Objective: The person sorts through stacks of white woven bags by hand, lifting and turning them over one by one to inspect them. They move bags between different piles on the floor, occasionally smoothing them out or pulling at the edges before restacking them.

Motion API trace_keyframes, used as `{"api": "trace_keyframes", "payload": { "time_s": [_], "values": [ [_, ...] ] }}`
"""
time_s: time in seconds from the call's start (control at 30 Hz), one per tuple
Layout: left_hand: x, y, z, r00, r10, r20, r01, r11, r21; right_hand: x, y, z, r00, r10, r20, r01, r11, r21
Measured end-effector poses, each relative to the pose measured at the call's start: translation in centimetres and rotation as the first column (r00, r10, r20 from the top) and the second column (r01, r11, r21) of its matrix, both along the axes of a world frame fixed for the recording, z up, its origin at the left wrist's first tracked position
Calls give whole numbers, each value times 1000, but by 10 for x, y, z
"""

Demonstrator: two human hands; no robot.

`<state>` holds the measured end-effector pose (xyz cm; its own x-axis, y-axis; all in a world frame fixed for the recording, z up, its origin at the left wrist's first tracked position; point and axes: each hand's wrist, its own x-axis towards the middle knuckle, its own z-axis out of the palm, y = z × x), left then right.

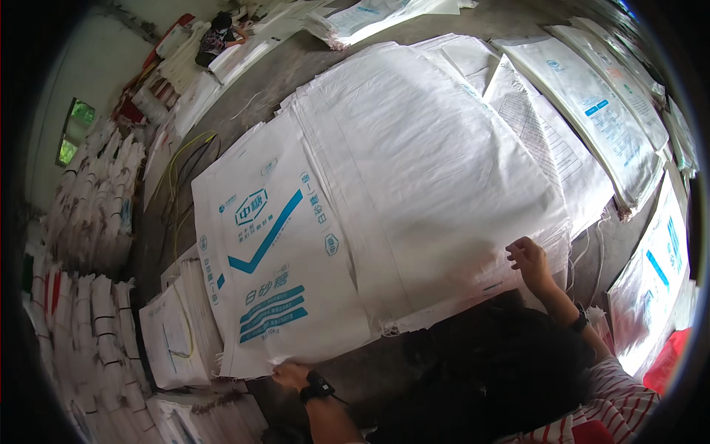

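A white woven sack with blue print lies flat in front of me, on a broad pile of plain white sacks. At the sack's near lower corner, my left hand has its fingers closed on the edge. A dark wrist device sits on that arm. My right hand is raised over the near right part of the plain white sacks, fingers loosely bent and apart, with nothing seen in them. A large dark shape covers the lower middle, hiding part of the pile's near edge.
Stacks of printed sacks lie along the right. Tied bundles of white sacks stand at the left, and a smaller stack sits beside the pile. Yellow and black cables cross the floor. Another person works at the far left.
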<state>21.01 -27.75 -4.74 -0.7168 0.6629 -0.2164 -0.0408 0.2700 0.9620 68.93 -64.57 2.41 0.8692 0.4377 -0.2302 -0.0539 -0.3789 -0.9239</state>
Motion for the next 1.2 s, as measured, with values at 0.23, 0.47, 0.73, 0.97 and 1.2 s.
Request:
{"api": "trace_keyframes", "payload": {
  "time_s": [0.23,0.47,0.73,0.97,1.2],
  "values": [
    [-21,2,-20,991,-28,127,16,995,96,4,-5,-1,1000,2,-6,-2,1000,-9],
    [-61,3,-43,984,-176,36,176,984,-3,2,-1,-2,999,40,-16,-41,999,-32],
    [-54,4,-29,977,-199,76,210,961,-182,5,-7,-9,1000,24,-2,-25,998,-54],
    [-143,35,-78,684,-584,-438,474,811,-342,-8,9,-11,994,65,-84,-63,998,26],
    [-159,51,-62,724,-264,-637,109,956,-273,-7,5,-21,991,67,-120,-63,997,35]
  ]
}}
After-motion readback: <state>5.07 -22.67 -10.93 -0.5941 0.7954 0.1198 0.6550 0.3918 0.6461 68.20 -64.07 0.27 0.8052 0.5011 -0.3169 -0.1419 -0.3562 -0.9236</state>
